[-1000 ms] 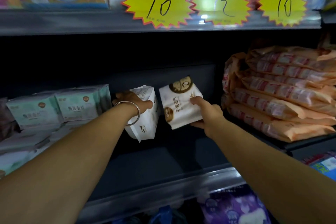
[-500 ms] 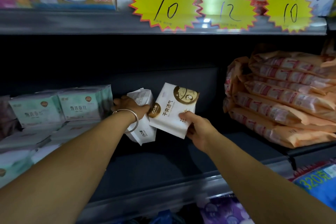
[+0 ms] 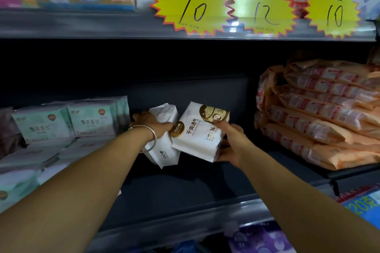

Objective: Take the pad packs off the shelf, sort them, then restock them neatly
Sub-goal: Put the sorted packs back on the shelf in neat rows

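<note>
Two white pad packs with brown-gold emblems are held over the dark middle shelf [image 3: 185, 193]. My left hand [image 3: 151, 122], a silver bangle on its wrist, grips the left white pack [image 3: 164, 152] from above. My right hand [image 3: 230, 141] holds the right white pack [image 3: 197, 139] by its right edge, thumb on the front, fingers underneath. That pack is tilted, its printed face toward me, and it overlaps the left pack. Pale green pad packs [image 3: 90, 121] stand at the left of the shelf. Orange pad packs [image 3: 320, 113] lie stacked at the right.
The shelf above [image 3: 102, 24] carries boxed goods and three yellow starburst price tags [image 3: 190, 6] reading 10, 12 and 10. More pale packs [image 3: 30, 162] lie flat at the lower left. Purple and blue packages [image 3: 261, 240] sit on the shelf below.
My right hand has turned its pack from upright to tilted and brought it left and down against the left pack. My left hand has stayed nearly in place.
</note>
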Motion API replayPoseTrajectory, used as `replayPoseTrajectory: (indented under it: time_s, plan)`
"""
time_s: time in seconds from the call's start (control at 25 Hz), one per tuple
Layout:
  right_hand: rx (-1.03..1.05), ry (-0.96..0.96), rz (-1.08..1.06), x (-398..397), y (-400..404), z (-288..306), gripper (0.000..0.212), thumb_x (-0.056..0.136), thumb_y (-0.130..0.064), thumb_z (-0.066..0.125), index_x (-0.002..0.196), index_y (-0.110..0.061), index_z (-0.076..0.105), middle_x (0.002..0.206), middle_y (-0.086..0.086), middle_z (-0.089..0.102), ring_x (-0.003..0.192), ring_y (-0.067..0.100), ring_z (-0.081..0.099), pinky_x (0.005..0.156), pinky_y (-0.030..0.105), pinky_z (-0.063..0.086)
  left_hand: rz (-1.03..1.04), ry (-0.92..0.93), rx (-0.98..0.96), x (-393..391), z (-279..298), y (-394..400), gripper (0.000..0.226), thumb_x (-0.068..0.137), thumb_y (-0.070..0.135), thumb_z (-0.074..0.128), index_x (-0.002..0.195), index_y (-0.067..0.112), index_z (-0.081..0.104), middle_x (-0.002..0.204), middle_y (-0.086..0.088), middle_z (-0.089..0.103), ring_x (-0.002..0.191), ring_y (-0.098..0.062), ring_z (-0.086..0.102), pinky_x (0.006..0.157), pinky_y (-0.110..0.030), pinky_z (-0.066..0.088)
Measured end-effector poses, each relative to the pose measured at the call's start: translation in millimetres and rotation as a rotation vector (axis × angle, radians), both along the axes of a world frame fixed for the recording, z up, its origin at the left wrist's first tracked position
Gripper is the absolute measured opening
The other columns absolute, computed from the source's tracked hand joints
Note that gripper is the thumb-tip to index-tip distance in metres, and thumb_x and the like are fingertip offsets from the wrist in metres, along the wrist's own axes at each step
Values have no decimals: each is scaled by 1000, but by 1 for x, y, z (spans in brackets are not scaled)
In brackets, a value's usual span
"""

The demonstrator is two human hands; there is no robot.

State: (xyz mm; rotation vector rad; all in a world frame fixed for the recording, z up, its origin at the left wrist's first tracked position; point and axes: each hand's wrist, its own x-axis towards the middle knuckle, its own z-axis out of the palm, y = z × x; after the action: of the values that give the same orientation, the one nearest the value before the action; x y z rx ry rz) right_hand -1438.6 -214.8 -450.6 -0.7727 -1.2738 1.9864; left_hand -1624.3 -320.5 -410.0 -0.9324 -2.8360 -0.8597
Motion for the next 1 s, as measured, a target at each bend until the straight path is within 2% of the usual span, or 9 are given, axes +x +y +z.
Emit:
replayPoseTrajectory:
  time_s: [0.08, 0.16, 0.32, 0.48, 0.64, 0.72, 0.84, 0.92, 1.0]
  plan:
    - [0, 75, -69, 2, 3, 3, 72, 81, -28, 70, 140, -28, 29, 110, 9, 60, 91, 33, 64, 66, 58, 55, 39, -62, 20, -2, 0, -3, 113, 55, 63, 63, 144, 4, 25, 142, -17, 32, 129, -35, 37, 102, -40, 41]
    - [-2, 173, -119, 1, 4, 7, 71, 83, -25, 68, 141, -29, 28, 107, 6, 59, 92, 31, 64, 68, 58, 55, 48, -70, 3, -1, 1, -6, 119, 48, 66, 59, 145, 6, 23, 145, -17, 30, 131, -36, 36, 102, -41, 41]
    - [2, 281, -138, -8, -1, 14, 71, 83, -19, 67, 142, -31, 28, 110, 5, 60, 96, 30, 63, 74, 60, 54, 32, -118, 37, 5, 0, -7, 122, 40, 65, 52, 145, 8, 26, 145, -16, 31, 129, -37, 38, 98, -40, 42]
    - [-64, 310, -172, -19, -3, 7, 68, 80, -15, 68, 136, -23, 31, 116, 10, 58, 103, 33, 61, 85, 59, 51, 57, -226, 151, 5, -1, -8, 115, 45, 63, 62, 141, 8, 33, 139, -15, 39, 120, -36, 47, 95, -40, 46]
    - [-14, 187, -123, -21, 3, -3, 67, 76, -16, 73, 131, -12, 35, 120, 12, 58, 107, 29, 59, 97, 48, 45, 94, -283, 279, 1, 6, -7, 117, 31, 64, 59, 132, 8, 43, 127, -15, 49, 107, -36, 55, 88, -44, 52]
    - [33, 123, -83, -20, 9, -3, 70, 71, -22, 79, 128, -9, 41, 118, 10, 62, 105, 25, 61, 100, 41, 45, 122, -232, 268, 3, 10, -10, 110, 47, 62, 66, 136, 6, 37, 133, -17, 43, 114, -37, 50, 91, -42, 49]
    - [195, -99, 82, -15, 14, 2, 77, 60, -31, 84, 126, -13, 48, 117, 5, 64, 108, 22, 59, 105, 43, 40, 156, -133, 189, 0, 6, -11, 97, 73, 53, 66, 143, 3, 22, 141, -21, 29, 126, -39, 38, 100, -42, 41]
    - [260, -235, 181, -14, 19, 4, 68, 62, -26, 82, 123, -15, 54, 116, 2, 65, 111, 20, 56, 108, 43, 34, 138, -106, 163, -3, 2, -11, 95, 76, 52, 65, 143, 2, 20, 141, -21, 27, 128, -38, 36, 103, -41, 39]
    - [296, -285, 215, -18, 24, 4, 62, 67, -15, 79, 124, -12, 55, 112, 4, 67, 107, 21, 61, 102, 41, 42, 119, -104, 164, -7, -1, -12, 95, 74, 52, 66, 142, 2, 22, 140, -21, 28, 128, -37, 36, 103, -39, 39]
